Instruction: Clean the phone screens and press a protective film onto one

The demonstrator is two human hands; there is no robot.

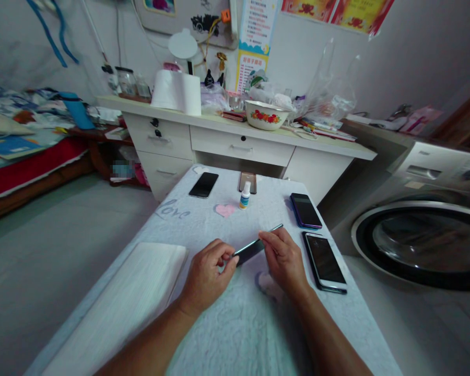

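Between my two hands, a dark smartphone (pixel 251 251) is tilted up above the table, its long edge slanting up to the right. My left hand (pixel 211 271) pinches its left end with thumb and fingertips. At the other end, my right hand (pixel 282 256) grips the upper edge with closed fingers. Beyond the hands stands a small white spray bottle (pixel 245 196) with a blue and yellow label. Behind it lies a clear brownish phone case (pixel 248 181). A black-screened phone (pixel 204 185) rests at the far left of the tabletop.
On the right lie a purple-edged phone (pixel 306 211) and a white-framed phone (pixel 325 261). A folded white cloth or paper (pixel 141 292) covers the left side of the cloth-covered table (pixel 227 334). A cluttered white desk (pixel 243 141) stands behind, a washing machine (pixel 426 224) to the right.
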